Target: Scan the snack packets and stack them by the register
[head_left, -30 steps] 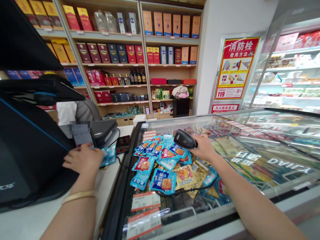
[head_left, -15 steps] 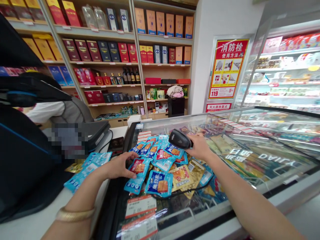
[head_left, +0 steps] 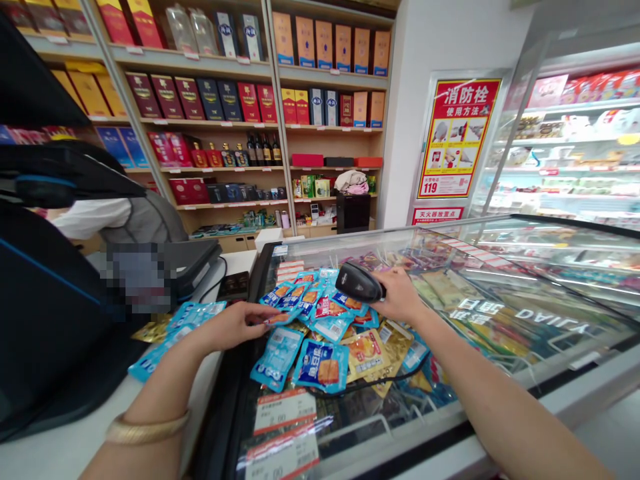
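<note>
My right hand grips a black barcode scanner, held just above a heap of small snack packets on the glass lid of a chest freezer. The scanner's head points left and down at the packets. My left hand reaches in from the left with fingers pinched on the edge of a red and blue snack packet, lifted slightly off the heap. A gold bangle circles my left wrist.
Several blue packets lie on the white counter at left, beside a black register terminal. The scanner's black cable loops across the freezer lid. Shelves of boxed goods fill the back wall; a person sits behind the terminal.
My left hand left the counter at the terminal, crossed to the heap, and now pinches and lifts a packet it was touching. The scanner hand has hardly moved.
</note>
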The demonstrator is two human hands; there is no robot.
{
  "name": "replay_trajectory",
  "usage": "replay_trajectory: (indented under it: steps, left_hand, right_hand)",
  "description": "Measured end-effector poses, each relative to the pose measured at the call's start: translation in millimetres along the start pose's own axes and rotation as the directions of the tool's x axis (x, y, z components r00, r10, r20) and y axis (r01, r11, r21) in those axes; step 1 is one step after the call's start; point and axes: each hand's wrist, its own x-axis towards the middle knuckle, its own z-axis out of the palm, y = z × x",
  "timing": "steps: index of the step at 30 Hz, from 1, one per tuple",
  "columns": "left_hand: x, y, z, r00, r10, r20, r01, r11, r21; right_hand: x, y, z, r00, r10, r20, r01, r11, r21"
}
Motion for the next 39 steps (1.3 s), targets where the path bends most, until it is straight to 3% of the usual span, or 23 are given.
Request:
replay_trajectory:
  steps: [7, 12, 15, 18, 24, 31, 39]
  left_hand:
    - [5, -2, -6.0, 0.961, -0.042, -0.272, 0.008, 0.992, -0.125]
    - [8, 1, -1.9, 0.870, -0.169, -0.463, 0.015, 0.948, -0.317]
    - [9, 4, 0.9, 0.806, -0.152, -0.573, -0.031, 0.954, -0.297]
    - [8, 8, 3.9, 0.768, -0.107, -0.632, -0.069, 0.966, -0.248]
    - [7, 20, 12.7, 0.819, -0.105, -0.564, -0.098, 0.943, -0.318]
    - [6, 21, 16.5, 0.837, -0.080, -0.541, -0.107, 0.946, -0.305]
    - [7, 18, 16.3, 0.837, -0.082, -0.541, -0.096, 0.951, -0.294]
  right_hand:
    - [0, -1, -2, 1.000, -0.018, -0.022, 0.018, 1.000, -0.008]
    - [1, -5, -5, 0.999, -0.037, -0.035, 0.038, 0.999, 0.000]
    - [1, -9, -6, 0.996, -0.071, -0.046, 0.073, 0.997, 0.024]
    - [1, -14, -6, 0.991, -0.124, -0.056, 0.127, 0.991, 0.052]
    - [-2, -28, -6, 0.976, -0.219, -0.012, 0.219, 0.971, 0.096]
    - [-3, -38, -9, 0.968, -0.231, 0.100, 0.224, 0.972, 0.072]
    - [-3, -39, -11, 0.966, -0.224, 0.127, 0.218, 0.974, 0.062]
